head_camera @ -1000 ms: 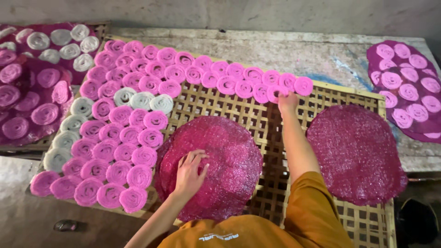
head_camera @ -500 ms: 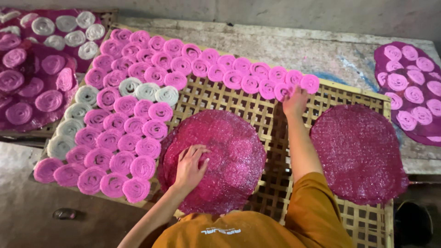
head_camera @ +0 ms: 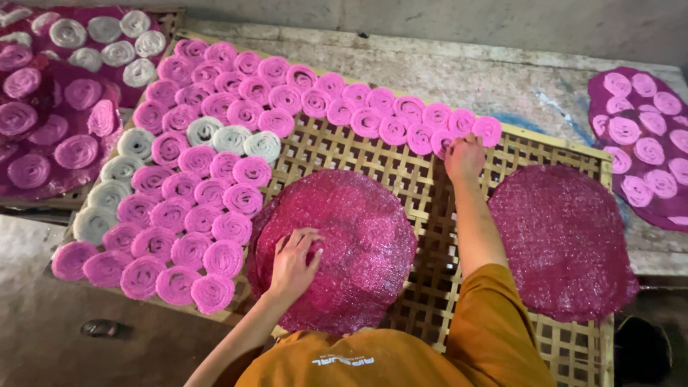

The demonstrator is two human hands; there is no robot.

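Now left hand (head_camera: pixel 292 264) flat on glossy magenta disc (head_camera: pixel 337 247), right hand (head_camera: pixel 464 156) pinching pink coil (head_camera: pixel 446 142).

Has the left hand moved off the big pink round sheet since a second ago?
No. The left hand still rests on the lower-left part of the big pink sheet lying on the bamboo lattice tray.
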